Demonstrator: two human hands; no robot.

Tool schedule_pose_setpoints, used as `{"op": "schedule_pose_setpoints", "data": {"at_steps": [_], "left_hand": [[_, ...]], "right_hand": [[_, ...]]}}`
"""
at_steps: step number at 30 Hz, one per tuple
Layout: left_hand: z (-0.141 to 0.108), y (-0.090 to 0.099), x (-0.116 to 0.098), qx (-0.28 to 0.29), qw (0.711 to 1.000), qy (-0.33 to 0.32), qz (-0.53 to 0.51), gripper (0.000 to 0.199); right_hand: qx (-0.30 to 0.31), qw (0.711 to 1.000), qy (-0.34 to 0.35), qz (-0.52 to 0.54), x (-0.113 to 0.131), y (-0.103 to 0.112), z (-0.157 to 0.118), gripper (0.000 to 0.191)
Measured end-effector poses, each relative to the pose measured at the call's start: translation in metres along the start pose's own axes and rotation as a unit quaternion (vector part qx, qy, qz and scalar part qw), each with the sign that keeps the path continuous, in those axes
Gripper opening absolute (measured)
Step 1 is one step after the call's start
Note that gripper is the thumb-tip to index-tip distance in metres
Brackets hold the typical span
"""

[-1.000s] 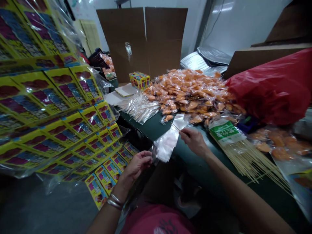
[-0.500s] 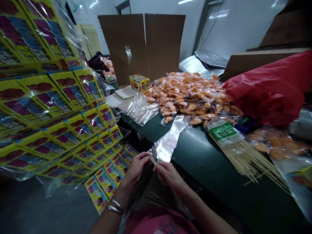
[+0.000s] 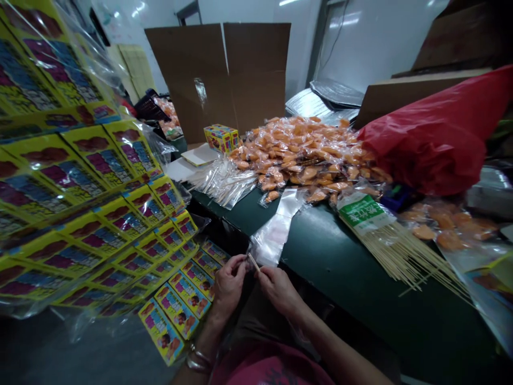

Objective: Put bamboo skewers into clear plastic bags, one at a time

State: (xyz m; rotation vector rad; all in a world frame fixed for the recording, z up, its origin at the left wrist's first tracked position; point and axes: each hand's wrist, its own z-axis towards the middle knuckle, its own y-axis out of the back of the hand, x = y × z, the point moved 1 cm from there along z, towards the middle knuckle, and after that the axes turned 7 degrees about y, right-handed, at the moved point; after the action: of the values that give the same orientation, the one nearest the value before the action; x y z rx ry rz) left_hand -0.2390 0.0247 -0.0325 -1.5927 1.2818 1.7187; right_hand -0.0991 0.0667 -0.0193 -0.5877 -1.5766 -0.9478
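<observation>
Thin wooden sticks (image 3: 254,261) are pinched in my right hand (image 3: 278,289), their tips pointing up and left. My left hand (image 3: 230,280) is closed at those tips, apparently on the edge of a clear plastic bag, though its grip is small and blurred. Just beyond both hands, flat clear bags (image 3: 272,235) lie over the edge of the green table (image 3: 320,246). To the right, a bundle of wooden sticks (image 3: 404,256) pokes out of a green and white wrapper (image 3: 364,213).
Stacked yellow boxes (image 3: 84,176) under plastic stand at left. Wrapped orange pieces (image 3: 308,149) are heaped at the back, before an open cardboard box (image 3: 256,80). Bagged sticks (image 3: 228,182) lie left of the heap, a red bag (image 3: 433,133) right.
The view has shifted slightly to the right. My hands stay close together, and the sticks' tips now meet my left fingers at the bag's edge.
</observation>
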Motion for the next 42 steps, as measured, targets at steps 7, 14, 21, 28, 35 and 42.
{"op": "schedule_pose_setpoints", "data": {"at_steps": [7,14,21,28,35,42], "left_hand": [[-0.012,-0.004,0.001,0.026,0.986,0.068,-0.153,0.015],[-0.003,-0.001,0.003,0.079,0.898,0.215,-0.377,0.025],[0.005,0.022,-0.012,-0.082,0.992,0.043,-0.089,0.018],[0.057,-0.038,-0.085,0.059,0.962,-0.114,0.242,0.018],[0.108,-0.069,-0.086,0.084,0.920,-0.097,0.370,0.013],[0.110,-0.050,-0.099,0.078,0.937,-0.136,0.312,0.009]], "right_hand": [[-0.035,0.986,-0.060,0.151,-0.005,-0.010,0.002,0.030],[-0.049,0.969,-0.070,0.232,-0.008,-0.005,0.000,0.038],[-0.104,0.951,-0.048,0.286,0.001,0.041,-0.021,0.036],[-0.176,0.939,-0.003,0.295,0.005,0.080,-0.021,0.034],[-0.170,0.955,-0.009,0.243,-0.004,0.093,-0.025,0.031],[-0.141,0.988,0.039,0.044,0.005,0.113,-0.003,0.023]]}}
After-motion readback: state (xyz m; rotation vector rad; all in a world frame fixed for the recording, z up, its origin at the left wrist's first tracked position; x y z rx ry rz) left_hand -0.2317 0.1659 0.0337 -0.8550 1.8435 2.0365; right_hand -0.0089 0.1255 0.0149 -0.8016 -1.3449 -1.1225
